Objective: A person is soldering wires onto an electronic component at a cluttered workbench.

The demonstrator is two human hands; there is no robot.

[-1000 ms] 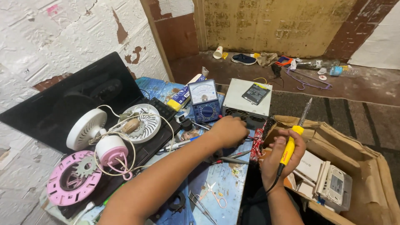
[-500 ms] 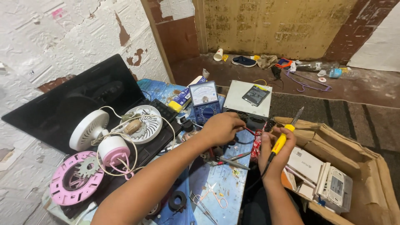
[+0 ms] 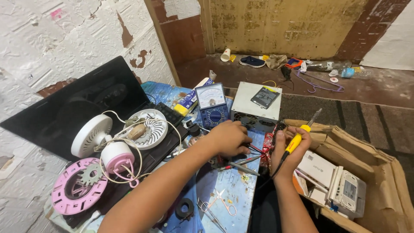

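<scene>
Head view of a repair bench in mid-job. My right hand [image 3: 290, 149] is closed around the yellow handle of a soldering iron [image 3: 300, 134], its metal tip pointing up and away from the bench, not touching any joint. My left hand [image 3: 228, 137] lies palm down, fingers curled over a small dark part with red and black leads [image 3: 258, 149] on the blue work surface [image 3: 235, 185]; the part itself is hidden under the palm, so I cannot tell whether I grip it or only press it flat. Just beyond the left hand stand a blue analogue multimeter [image 3: 212, 105] and a grey power supply box [image 3: 257, 107] with a dark flat battery pack [image 3: 265, 96] lying on top. To the left, on a black laptop [image 3: 64, 108], lie the pieces of a dismantled small fan: a white grille [image 3: 148, 128], a white round housing [image 3: 90, 135], a pink motor hub [image 3: 117, 156] trailing white wires, and a pink ring [image 3: 77, 190] near the bench edge. Small scissors [image 3: 224, 203] and tweezers [image 3: 211, 215] lie near me. An open cardboard box [image 3: 379, 172] of white devices sits to my right. Judged from this layout, disassembly is done; soldering appears still in hand, and reassembly of the fan is wholly left.
</scene>
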